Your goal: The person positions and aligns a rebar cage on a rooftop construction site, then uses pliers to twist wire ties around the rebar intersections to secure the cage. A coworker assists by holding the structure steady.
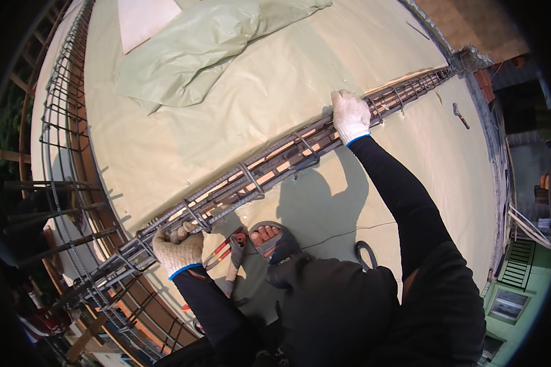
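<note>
A long cage of steel reinforcing bars (251, 177) with several square stirrups (250, 174) runs slantwise from the lower left to the upper right, along a gap in the sheeted deck. My left hand (179, 249), in a white knitted glove with a blue cuff, is closed over the bars near the cage's lower left part. Farther up and to the right, my right hand (351, 117), in a matching glove, is closed in a fist on the bars. The exact bar under its fingers is hidden. Red-handled pliers or cutters (222, 249) lie near my sandalled foot (269, 240).
Pale plastic sheeting (177, 153) covers the deck, with a crumpled green sheet (196, 67) at the far side. Another rebar cage (64, 104) follows the left edge. A hammer (461, 116) lies at right. Thin wire (343, 233) trails near my feet. A green building (523, 293) stands beyond the right edge.
</note>
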A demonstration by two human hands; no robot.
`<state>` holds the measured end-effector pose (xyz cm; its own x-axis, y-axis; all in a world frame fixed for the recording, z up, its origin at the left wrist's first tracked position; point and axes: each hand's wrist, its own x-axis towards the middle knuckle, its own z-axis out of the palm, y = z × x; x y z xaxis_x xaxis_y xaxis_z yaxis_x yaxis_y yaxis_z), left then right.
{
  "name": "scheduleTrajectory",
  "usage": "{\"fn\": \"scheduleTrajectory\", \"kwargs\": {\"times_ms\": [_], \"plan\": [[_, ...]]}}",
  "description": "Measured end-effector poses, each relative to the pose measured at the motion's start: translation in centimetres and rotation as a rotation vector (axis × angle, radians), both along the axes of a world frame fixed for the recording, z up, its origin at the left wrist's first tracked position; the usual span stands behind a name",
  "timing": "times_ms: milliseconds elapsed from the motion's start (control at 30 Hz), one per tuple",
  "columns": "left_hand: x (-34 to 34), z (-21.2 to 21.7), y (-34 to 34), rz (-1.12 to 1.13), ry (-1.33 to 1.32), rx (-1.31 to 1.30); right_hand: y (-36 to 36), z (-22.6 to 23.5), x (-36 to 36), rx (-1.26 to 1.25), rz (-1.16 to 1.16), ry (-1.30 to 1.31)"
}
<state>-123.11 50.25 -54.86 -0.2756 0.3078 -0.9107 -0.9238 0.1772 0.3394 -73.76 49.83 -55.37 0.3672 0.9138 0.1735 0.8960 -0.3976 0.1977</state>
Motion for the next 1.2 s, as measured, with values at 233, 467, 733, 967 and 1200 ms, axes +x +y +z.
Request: {"fn": "scheduleTrajectory", "kwargs": {"times_ms": [233, 467, 733, 967, 1200], "plan": [[0.2, 0.4, -0.4, -0.022, 0.033, -0.003, -1.5, -1.4, 0.9, 0.226, 0.096, 0.271], [-0.5, -1.1, -0.3, -0.016, -0.001, -0.016, -1.0, -1.3, 0.9, 0.071, 0.125, 0.120], [1.1, 1.2, 0.0, 0.025, 0.022, -0.031, -3.8, -2.9, 6.3, 0.648, -0.239, 0.176], [-1.5, -1.5, -0.5, -0.028, 0.008, 0.051, -12.3, -7.4, -4.4, 0.869, -0.380, 0.350], [-2.1, -3.0, -0.6, -0.050, -0.015, 0.068, -9.5, -1.5, -10.7, 0.694, 0.245, 0.516]]}}
